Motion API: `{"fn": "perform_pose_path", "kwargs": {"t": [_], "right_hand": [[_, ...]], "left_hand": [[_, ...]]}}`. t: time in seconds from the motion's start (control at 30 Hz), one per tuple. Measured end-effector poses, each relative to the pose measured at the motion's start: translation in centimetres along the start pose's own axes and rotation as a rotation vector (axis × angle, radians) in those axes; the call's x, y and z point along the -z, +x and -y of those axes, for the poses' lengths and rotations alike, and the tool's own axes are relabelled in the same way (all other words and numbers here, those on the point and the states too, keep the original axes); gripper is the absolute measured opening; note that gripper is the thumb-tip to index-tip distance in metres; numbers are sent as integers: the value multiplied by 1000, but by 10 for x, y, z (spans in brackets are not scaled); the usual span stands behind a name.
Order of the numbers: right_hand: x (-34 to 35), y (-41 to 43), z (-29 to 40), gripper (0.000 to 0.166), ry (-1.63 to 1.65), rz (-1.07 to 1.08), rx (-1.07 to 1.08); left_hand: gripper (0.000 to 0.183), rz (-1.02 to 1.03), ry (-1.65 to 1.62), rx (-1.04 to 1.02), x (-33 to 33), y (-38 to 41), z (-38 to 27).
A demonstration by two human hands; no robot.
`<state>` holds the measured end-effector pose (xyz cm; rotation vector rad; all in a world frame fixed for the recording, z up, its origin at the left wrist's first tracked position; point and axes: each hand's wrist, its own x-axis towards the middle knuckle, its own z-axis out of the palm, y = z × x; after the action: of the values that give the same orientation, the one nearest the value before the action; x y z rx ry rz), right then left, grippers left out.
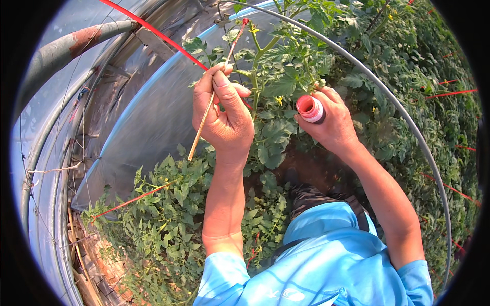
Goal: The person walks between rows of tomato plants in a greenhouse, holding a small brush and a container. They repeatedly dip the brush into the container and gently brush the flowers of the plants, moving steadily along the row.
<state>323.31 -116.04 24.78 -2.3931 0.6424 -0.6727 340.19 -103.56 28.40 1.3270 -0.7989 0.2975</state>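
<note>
My left hand (231, 111) pinches a thin wooden stick (201, 128) between thumb and fingers. The stick's red-coated tip (245, 21) points up and away from me, beside a yellow tomato flower (253, 29); whether they touch I cannot tell. In my right hand (337, 124) is a small open bottle (311, 108), its mouth stained red and tilted towards the camera. The fingertips of that hand reach the leaves of the tomato plant (283, 84). Another yellow flower (279, 100) hangs between my two hands.
A red string (153, 32) runs down to my left hand from the upper left. Clear plastic sheeting (145, 111) with a blue edge and metal greenhouse pipes (46, 57) stand on the left. A thin grey hoop (402, 111) arches over dense tomato plants (421, 153) on the right.
</note>
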Motion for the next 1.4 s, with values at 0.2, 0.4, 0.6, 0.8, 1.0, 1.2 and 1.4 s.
{"fn": "perform_pose_path", "kwargs": {"t": [0.2, 0.4, 0.6, 0.8, 1.0, 1.2, 1.4], "right_hand": [[-1, -4, 0, 37, 2, 12, -11], [-3, -6, 3, 39, 5, 16, 3], [-3, -9, 3, 39, 11, -1, 12], [-4, -10, -2, 39, 0, -15, 14], [-3, -9, -1, 37, 8, -22, 18], [-4, -11, -2, 37, 8, -13, 11], [1, -6, 1, 38, 32, 13, -7]], "left_hand": [[23, -22, 57, 19, -2, 17, 4], [22, 6, 88, 21, -5, 22, 13], [24, -13, 46, 39, -6, 21, 13], [24, -31, 34, 21, -1, 18, -3], [27, -3, 145, 9, 4, 12, -3], [26, -2, 109, 62, 3, 12, 1], [25, -55, 9, 55, 12, 3, -14]]}}
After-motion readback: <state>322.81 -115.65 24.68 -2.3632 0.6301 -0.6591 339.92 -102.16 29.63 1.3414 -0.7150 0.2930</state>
